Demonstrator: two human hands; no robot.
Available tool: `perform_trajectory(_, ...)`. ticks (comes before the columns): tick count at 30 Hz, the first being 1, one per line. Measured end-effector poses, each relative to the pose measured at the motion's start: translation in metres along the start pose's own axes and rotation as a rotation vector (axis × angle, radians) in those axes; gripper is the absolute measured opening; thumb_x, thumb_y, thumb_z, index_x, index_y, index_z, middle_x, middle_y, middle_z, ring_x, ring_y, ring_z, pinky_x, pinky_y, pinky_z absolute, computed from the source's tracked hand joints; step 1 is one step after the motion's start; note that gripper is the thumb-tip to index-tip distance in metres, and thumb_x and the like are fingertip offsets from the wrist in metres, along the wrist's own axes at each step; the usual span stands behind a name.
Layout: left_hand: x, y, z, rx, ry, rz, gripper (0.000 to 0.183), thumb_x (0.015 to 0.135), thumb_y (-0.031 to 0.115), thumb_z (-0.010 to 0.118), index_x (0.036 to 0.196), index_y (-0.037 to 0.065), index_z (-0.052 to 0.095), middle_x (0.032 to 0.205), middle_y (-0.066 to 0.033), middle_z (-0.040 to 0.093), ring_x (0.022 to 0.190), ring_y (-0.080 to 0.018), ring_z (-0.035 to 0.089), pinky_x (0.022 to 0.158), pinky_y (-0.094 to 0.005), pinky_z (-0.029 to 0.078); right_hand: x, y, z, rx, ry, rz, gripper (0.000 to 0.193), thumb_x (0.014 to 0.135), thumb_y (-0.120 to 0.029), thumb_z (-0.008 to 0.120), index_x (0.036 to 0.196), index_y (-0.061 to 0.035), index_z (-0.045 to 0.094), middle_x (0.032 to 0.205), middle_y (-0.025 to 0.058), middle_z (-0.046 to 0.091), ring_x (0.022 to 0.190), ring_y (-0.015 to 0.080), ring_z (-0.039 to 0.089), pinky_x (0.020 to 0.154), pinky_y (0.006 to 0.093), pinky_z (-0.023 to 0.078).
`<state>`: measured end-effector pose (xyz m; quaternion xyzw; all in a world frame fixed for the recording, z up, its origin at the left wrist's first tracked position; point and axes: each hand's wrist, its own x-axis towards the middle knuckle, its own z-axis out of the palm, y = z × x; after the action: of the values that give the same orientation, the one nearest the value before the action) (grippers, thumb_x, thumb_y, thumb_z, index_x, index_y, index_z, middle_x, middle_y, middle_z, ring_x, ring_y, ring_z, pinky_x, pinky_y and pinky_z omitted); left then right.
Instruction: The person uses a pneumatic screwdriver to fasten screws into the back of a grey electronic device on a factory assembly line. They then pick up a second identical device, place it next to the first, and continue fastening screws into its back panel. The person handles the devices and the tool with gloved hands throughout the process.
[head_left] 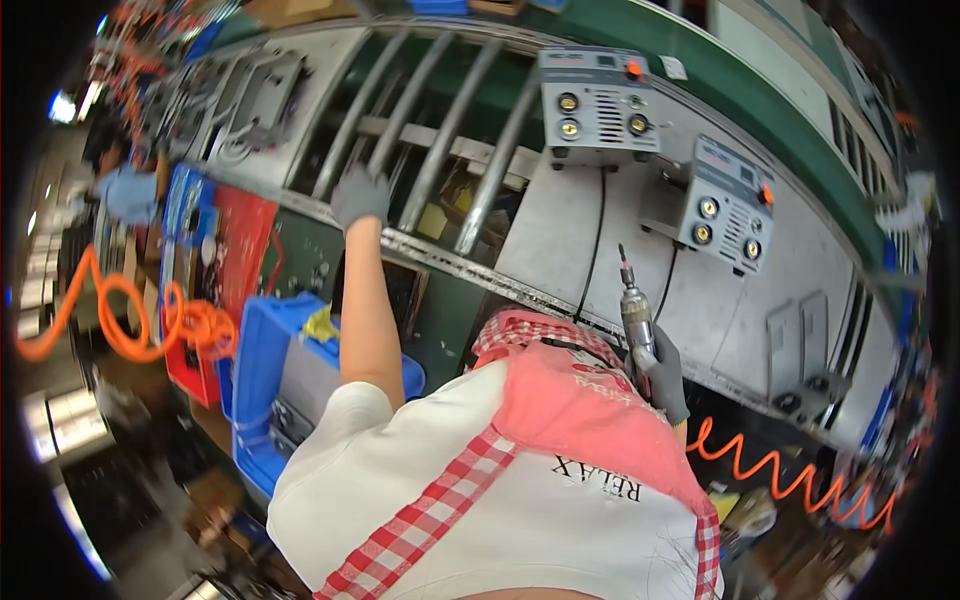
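Note:
My left hand (362,198), in a grey glove, reaches out over the metal rollers (432,160) of the conveyor. Its fingers are spread and hold nothing; whether they touch a roller I cannot tell. My right hand (662,378), also gloved, is wrapped round an air screwdriver (636,312) whose bit points away from me. Beyond the tool stand two grey box-shaped welding machines, one farther back (600,105) and one to the right (728,205). Each has an orange knob and brass-coloured sockets on its front panel. Black cables run from them toward me.
A blue crate (262,400) and a red panel (242,245) are at the left, beside a coiled orange hose (200,325). Another orange hose (780,470) hangs at the right. Grey metal parts (250,100) lie far left; upright panels (798,345) stand at right. Another person (128,190) is far left.

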<state>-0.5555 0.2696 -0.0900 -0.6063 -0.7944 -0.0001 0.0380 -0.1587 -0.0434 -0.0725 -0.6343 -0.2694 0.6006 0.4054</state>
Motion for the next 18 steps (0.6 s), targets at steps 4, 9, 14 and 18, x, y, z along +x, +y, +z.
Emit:
perform_trajectory(4,-0.095,-0.097,0.067,0.008,-0.484,-0.385,0.039,0.082,0.031,0.058,0.111,0.006,0.066,0.118,-0.0206,0.063,0.11,-0.0345,0.061,0.093,-0.0431,0.049,-0.005,-0.016,-0.01,0.0,-0.096,0.067,0.043,0.082,-0.022,0.062,0.118,-0.0004,0.053,0.073,0.0014,0.056,0.058,0.0077,0.051,0.05,0.0233,0.042)
perform_trajectory(9,-0.15,-0.098,0.107,-0.127,-0.356,-0.465,0.067,0.076,0.027,0.069,0.13,0.002,0.04,0.124,-0.0269,0.05,0.11,-0.0446,0.056,0.092,-0.0452,0.049,0.008,-0.003,-0.027,-0.088,-0.083,0.005,0.042,0.082,-0.022,0.063,0.116,-0.0004,0.055,0.077,0.0015,0.057,0.06,0.0077,0.051,0.052,0.024,0.042)
perform_trajectory(14,-0.159,-0.123,0.145,-0.16,-0.211,-0.31,0.032,0.082,0.017,0.066,0.109,0.0,0.06,0.099,-0.0207,0.064,0.095,-0.0401,0.063,0.083,-0.0473,0.05,0.006,-0.011,-0.031,-0.045,-0.125,-0.029,0.045,0.081,-0.026,0.068,0.116,-0.0012,0.055,0.08,0.0014,0.057,0.062,0.0073,0.051,0.054,0.0244,0.042)
perform_trajectory(18,-0.15,-0.146,0.147,-0.498,-0.051,-0.459,0.021,0.085,0.009,0.063,0.104,0.0,0.065,0.079,-0.0145,0.067,0.072,-0.027,0.065,0.064,-0.0374,0.054,-0.003,-0.014,-0.031,-0.008,-0.087,0.008,0.046,0.08,-0.028,0.07,0.116,-0.0033,0.056,0.079,0.0012,0.057,0.06,0.007,0.05,0.052,0.0243,0.041)
